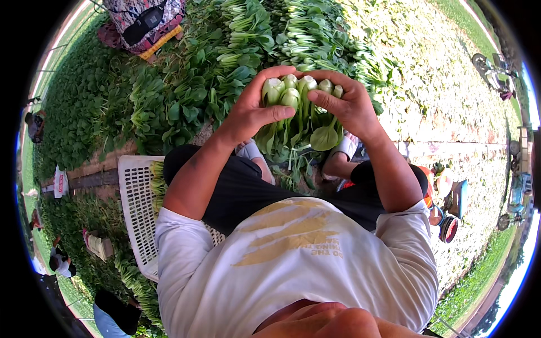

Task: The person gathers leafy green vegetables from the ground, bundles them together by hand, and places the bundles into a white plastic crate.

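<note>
A bunch of green leafy vegetables with thick pale stems, like bok choy (291, 99), is held between both hands above the ground, cut bases up and leaves hanging down. My left hand (258, 101) grips it from the left, its thumb across the front of the stems. From the right, my right hand (348, 97) closes on the same bunch, its thumb against a stem. The fingers behind the stems are partly hidden. Just beyond the hands lie rows of the same greens (306, 40) on the ground, their pale stems lined up.
A white perforated plastic basket (137, 211) with greens inside stands at my left. Standing leafy crop (80, 101) covers the far left. A patterned bundle (143, 21) sits at upper left. Round containers (448, 228) stand at right. Other people (63, 262) are at the left edge.
</note>
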The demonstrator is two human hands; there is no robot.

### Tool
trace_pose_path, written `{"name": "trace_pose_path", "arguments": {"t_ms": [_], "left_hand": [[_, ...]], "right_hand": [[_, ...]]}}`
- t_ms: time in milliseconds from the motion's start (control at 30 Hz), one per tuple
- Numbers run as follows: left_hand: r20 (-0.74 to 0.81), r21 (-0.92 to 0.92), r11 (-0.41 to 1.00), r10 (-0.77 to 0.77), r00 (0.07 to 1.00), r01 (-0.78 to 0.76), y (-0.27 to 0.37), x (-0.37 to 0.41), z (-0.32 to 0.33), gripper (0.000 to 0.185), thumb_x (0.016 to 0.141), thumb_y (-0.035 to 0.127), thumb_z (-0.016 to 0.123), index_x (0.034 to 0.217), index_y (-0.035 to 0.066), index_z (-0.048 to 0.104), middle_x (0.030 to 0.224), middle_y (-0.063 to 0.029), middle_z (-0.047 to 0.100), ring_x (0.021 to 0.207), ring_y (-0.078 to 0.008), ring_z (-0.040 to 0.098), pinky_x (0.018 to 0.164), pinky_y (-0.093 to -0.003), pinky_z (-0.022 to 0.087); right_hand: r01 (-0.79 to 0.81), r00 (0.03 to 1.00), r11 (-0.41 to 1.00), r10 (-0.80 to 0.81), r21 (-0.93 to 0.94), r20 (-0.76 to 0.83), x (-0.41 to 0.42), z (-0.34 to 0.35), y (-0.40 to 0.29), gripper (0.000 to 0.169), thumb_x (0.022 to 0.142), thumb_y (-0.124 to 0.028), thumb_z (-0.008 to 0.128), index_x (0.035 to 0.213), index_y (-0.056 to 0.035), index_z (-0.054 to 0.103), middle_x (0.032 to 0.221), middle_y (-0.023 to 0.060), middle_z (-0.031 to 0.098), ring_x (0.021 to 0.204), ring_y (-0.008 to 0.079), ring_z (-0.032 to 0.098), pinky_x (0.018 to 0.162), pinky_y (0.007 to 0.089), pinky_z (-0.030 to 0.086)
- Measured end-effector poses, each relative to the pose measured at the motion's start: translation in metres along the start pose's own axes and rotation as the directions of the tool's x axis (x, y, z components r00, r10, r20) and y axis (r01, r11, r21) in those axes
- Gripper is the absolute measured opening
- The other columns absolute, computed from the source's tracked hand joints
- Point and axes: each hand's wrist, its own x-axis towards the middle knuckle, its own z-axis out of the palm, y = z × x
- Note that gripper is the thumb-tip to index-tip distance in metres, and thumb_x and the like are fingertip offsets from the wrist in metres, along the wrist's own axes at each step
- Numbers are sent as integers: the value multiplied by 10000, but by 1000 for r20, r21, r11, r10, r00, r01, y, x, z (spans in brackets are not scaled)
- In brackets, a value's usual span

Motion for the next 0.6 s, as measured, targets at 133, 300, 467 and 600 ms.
{"name": "trace_pose_path", "arguments": {"t_ms": [133, 300, 467, 600], "left_hand": [[-48, 28, 999, 29, 998, -28, -6, 2, 3, 673, 921, 50, 749, 1506, 47, 416, 1493, -150, 510, 1351, -219, 518, 1145, -373, 413], [-146, 20, 1000, -17, 989, 20, -6, 1, 7, 631, 933, 34, 732, 1483, 49, 422, 1443, -124, 542, 1285, -189, 559, 1080, -339, 473], [-274, 98, 994, 77, 959, -51, -12, 5, 6, 610, 927, -10, 715, 1466, 47, 437, 1403, -118, 572, 1243, -173, 581, 1060, -327, 489], [-323, 282, 955, 186, 928, -93, -10, 6, 9, 611, 909, -26, 727, 1455, 51, 461, 1392, -117, 586, 1246, -182, 585, 1064, -333, 488]], "right_hand": [[167, 983, 965, -178, -204, -37, 2, 7, 8, 352, 927, -165, 790, 1246, -40, 714, 1066, 74, 724, 925, 168, 670, 836, 312, 536], [230, 959, 922, -270, -312, -90, 6, 19, 11, 356, 941, -175, 773, 1260, -33, 702, 1047, 96, 663, 943, 225, 652, 863, 342, 520], [74, 977, 996, -84, -54, -197, 11, 33, 20, 384, 1017, -255, 699, 1306, -5, 657, 1042, 102, 704, 906, 180, 661, 820, 313, 531], [99, 944, 993, -113, -61, -311, 18, 50, 24, 417, 1044, -305, 663, 1321, 4, 633, 1013, 102, 726, 886, 148, 659, 806, 291, 538]]}}
